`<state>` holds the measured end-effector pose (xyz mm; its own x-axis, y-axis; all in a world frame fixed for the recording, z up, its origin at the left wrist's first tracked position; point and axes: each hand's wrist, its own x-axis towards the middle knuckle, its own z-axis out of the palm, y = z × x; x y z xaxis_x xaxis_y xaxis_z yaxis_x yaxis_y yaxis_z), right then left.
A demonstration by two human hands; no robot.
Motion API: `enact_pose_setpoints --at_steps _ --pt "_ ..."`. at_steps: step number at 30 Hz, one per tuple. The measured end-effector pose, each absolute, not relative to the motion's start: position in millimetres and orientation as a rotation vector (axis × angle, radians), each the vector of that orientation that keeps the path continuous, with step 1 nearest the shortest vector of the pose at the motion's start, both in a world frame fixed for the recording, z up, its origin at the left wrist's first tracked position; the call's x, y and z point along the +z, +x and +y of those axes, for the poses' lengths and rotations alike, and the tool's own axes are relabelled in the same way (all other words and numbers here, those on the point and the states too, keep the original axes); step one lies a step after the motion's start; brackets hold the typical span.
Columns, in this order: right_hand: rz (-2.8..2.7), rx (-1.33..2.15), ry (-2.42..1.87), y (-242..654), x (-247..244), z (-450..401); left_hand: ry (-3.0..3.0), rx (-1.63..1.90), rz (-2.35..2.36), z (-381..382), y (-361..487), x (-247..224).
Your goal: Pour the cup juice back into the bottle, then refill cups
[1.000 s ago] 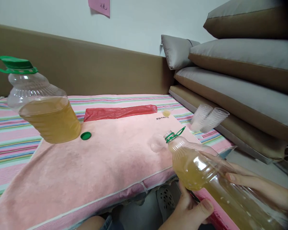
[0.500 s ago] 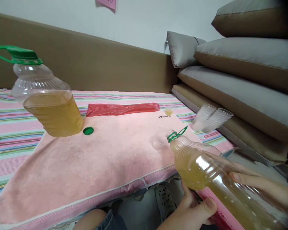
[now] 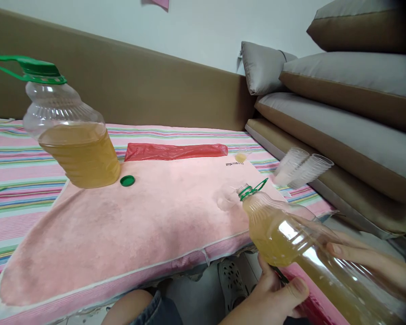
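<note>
An uncapped large bottle (image 3: 277, 230) of yellow liquid lies tilted at the lower right, its neck toward the pink mat (image 3: 138, 212). My left hand (image 3: 277, 293) is closed around a pink object (image 3: 311, 293) under the bottle; what that object is cannot be made out. Along the bottle's far side rests my right hand (image 3: 355, 257), gripping it. Near the neck is a clear cup (image 3: 225, 198) on the mat. A second bottle (image 3: 81, 149) with a green cap and handle stands at the left, beside a loose green cap (image 3: 127, 180).
A red plastic bag (image 3: 176, 151) lies behind the mat. Nearby are a small cup with yellow liquid (image 3: 241, 156) and stacked clear cups (image 3: 307, 171). Grey-brown cushions (image 3: 341, 117) are piled at the right. Below the mat's front edge show a knee (image 3: 128, 309) and a shoe (image 3: 230, 282).
The view has shifted slightly, so the scene sits a little further right. Both hands keep their hold, and the bottle's tilt looks unchanged.
</note>
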<state>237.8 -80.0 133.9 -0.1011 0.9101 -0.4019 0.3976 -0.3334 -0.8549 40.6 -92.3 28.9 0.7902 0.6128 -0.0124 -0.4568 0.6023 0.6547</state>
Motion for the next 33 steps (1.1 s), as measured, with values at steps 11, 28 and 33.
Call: enact_pose_setpoints --at_steps 11,28,33 --pt "-1.451 1.424 -1.72 245.9 130.4 -79.0 0.697 0.632 0.197 -91.4 38.7 28.8" --pt "-1.336 1.436 -1.688 246.3 126.9 -78.3 0.688 0.624 0.22 -92.0 39.6 27.6" --pt "-1.345 1.433 -1.68 247.2 126.1 -78.1 0.685 0.64 0.203 -92.3 40.4 26.0"
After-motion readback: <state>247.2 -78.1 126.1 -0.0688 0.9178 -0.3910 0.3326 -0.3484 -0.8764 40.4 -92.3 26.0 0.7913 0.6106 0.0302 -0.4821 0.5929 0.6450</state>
